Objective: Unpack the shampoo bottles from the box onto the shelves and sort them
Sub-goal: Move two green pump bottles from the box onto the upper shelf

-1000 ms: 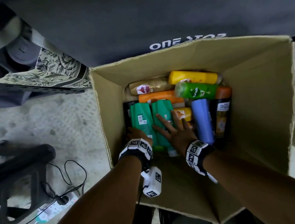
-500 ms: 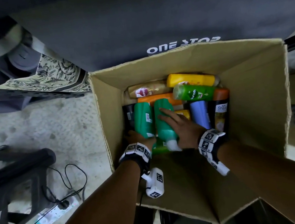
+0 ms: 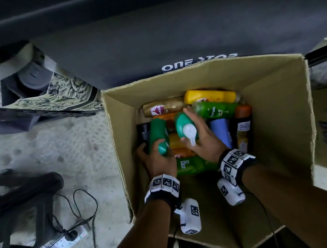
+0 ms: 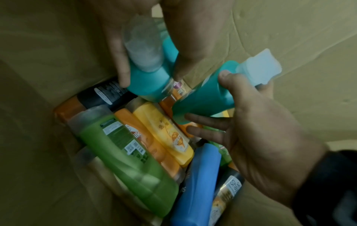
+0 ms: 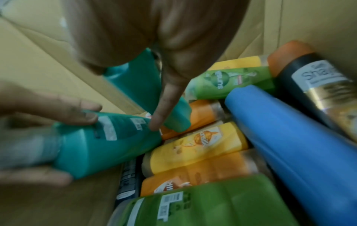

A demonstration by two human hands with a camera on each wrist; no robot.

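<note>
box (image 3: 276, 110): matt corrugated cardboard | green bottle (image 3: 214, 109): glossy plastic | floor (image 3: 58, 149): rough, speckled concrete

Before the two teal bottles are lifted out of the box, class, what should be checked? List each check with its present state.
1. Left hand grips the left teal bottle: ok, fingers wrap its lower end.
2. Right hand grips the right teal bottle: ok, thumb and fingers curl round it near the white cap.
3. Caps closed: cannot tell.
4. Way up and out of the cardboard box: ok, the top is open.
5. Both bottles free of the other bottles: cannot tell; their far ends lie close over the orange bottle.
6. Shelf space ready: cannot tell; no shelf spot is plainly in view.
</note>
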